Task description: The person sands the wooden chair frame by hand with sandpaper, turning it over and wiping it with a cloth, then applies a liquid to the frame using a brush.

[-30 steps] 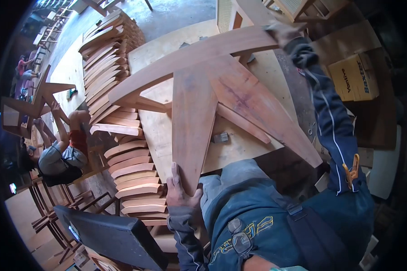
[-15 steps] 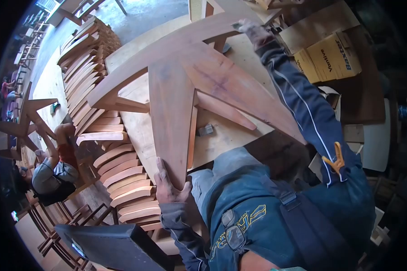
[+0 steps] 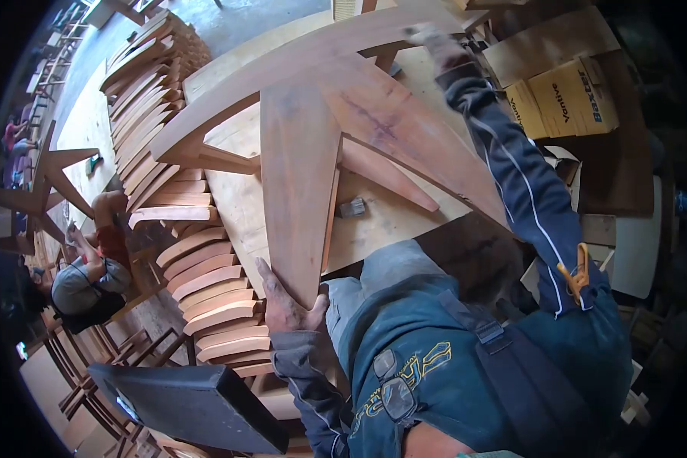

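A reddish-brown wooden furniture frame, with a long curved rail and tapered legs, lies across a plywood-topped bench. My left hand is wrapped around the narrow end of its nearest leg, thumb and fingers on opposite sides. Far off at the upper right, my right hand is at the curved rail, its arm stretched out. The fingers there look closed, with a small dark item at their tips, blurred and hard to make out. A small grey block rests on the plywood between the legs.
Stacked curved wooden pieces run along the left side. A printed cardboard box sits at the right. Another person sits at left beside a similar wooden frame. A black padded panel stands at the lower left.
My right hand has shifted slightly right and up along the rail. The frame appears a little higher in view, and my left hand still grips its leg end.
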`<state>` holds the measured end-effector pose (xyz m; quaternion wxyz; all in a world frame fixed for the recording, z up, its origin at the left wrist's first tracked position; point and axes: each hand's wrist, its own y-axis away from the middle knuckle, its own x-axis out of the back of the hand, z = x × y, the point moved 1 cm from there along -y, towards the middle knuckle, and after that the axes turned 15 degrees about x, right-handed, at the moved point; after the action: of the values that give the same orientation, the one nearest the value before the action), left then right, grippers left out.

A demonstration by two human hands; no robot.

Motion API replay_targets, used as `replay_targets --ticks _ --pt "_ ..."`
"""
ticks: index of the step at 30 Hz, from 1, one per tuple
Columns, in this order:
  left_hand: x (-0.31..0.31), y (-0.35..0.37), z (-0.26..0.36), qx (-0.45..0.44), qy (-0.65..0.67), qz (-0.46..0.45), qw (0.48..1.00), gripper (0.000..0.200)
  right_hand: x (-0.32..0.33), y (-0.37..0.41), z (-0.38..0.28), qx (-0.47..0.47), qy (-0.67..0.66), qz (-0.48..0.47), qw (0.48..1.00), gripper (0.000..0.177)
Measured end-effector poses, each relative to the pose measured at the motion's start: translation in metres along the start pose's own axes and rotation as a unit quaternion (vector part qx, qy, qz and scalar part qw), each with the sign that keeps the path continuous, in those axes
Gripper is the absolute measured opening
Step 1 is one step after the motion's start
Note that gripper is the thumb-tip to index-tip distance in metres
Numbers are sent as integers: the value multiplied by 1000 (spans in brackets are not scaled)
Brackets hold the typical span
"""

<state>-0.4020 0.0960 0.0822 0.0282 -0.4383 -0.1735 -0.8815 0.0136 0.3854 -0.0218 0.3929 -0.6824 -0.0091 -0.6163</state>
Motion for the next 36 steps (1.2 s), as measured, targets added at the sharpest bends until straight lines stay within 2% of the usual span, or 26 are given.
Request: replay_targets --ticks 2,8,9,11,12,13,14,15,16,17,18,19,21,24,26,27,29,31,33,36 --pt "-1 2 -2 -3 -1 -3 1000 104 0 -7 -7 -10 -13 -39 999 23" --pt "-3 -2 -9 -36 8 -2 999 103 48 20 25 -118 -30 -70 990 23" --pt "-5 -2 -10 -55 8 16 998 102 50 27 27 -140 -34 -72 987 23" --pt "-4 2 -8 -38 -10 -2 999 102 48 39 30 -220 -78 -60 970 24" --pt "-2 2 -5 8 7 -30 999 99 44 36 32 -286 -144 -24 947 24" --pt "-1 1 -2 54 22 -56 997 96 38 27 31 -364 -252 43 896 24" --pt "3 3 -3 52 15 -52 997 95 36 6 16 -422 -360 122 823 24" --pt "4 2 -2 46 9 -52 998 95 42 -6 -3 -386 -300 78 869 26" --pt "4 -1 -1 36 5 -50 998 94 0 -9 -5 -258 -202 0 945 26" --pt "2 -1 -4 25 5 -40 999 95 -41 -13 -7 -109 -42 -56 992 27" --pt "2 -2 -4 29 9 -39 999 95 -81 -17 -10 22 104 -60 993 28" --pt "3 -2 -2 30 11 -41 999 95 -115 -46 -72 154 391 -176 890 31" --pt "1 1 -3 20 13 -50 998 95 -106 -70 -126 138 280 -150 938 26" --pt "5 0 -11 -1 7 -48 999 95 -81 -121 -169 111 106 -89 984 22" --pt "4 4 -10 5 7 -51 999 95 -61 -109 -130 75 20 -94 993 22" --pt "1 3 -16 -20 24 -37 999 96 -51 -102 -109 47 1 -108 993 22" --pt "2 3 -15 -16 29 -40 999 97 -26 -75 -63 -29 5 -149 988 22" --pt "2 2 -14 2 13 -41 999 98 -17 -65 -66 -71 36 -169 982 22" --pt "4 -1 -14 12 7 -47 999 98 -29 -88 -113 -38 51 -157 986 22" --pt "6 -1 -16 13 18 -62 998 99 -60 -135 -222 86 24 -108 990 22"
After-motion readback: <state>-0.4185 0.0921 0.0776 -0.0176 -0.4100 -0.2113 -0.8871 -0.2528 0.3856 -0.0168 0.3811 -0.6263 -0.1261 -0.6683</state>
